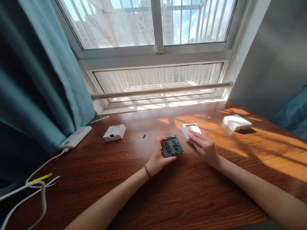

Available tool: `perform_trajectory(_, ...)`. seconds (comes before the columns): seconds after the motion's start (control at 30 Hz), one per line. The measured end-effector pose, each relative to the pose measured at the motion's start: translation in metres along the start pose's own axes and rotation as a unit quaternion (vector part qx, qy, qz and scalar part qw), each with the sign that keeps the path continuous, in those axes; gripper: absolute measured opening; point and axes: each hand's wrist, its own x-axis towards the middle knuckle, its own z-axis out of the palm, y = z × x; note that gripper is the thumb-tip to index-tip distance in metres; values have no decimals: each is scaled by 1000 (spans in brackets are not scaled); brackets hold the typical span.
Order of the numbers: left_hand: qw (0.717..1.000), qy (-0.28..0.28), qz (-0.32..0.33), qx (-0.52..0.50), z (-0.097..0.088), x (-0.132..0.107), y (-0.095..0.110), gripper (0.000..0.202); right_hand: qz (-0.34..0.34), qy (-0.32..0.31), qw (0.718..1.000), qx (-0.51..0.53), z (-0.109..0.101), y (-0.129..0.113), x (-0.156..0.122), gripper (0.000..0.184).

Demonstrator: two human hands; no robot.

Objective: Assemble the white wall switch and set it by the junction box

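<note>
Pinching grey switch module (172, 146), left hand (157, 158); right hand (203, 145) flat on white plate (186, 131).

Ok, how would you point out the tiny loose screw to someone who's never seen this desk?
Start at the wooden desk under the window. Between the white square box on its left side and the dark grey switch module in the left hand lies the screw. It is the only tiny dark thing lying alone on bare wood.

Left hand (157, 158) curled, gripping; right hand (202, 145) flat, palm down.
</note>
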Motion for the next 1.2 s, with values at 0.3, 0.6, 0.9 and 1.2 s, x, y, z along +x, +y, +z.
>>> perform_trajectory(0.3, 982, -71, -72, -157, 14, -4, 3, 86, -177, -89, 980, -17, 13, -50, -8, 40)
perform_trajectory(0.6, 955, -79, -72, -275, 11, -3, 3, 60, -167, -115, 978, -46, 15, -56, -9, 35)
perform_trajectory(0.9, 966, -48, -76, -241, 10, 0, -4, 52, 17, -49, 995, 88, 23, -53, -9, 41)
perform_trajectory(1.2, 975, -29, -47, -216, 16, -1, 4, 53, 348, -81, 824, 439, 41, -54, -11, 46)
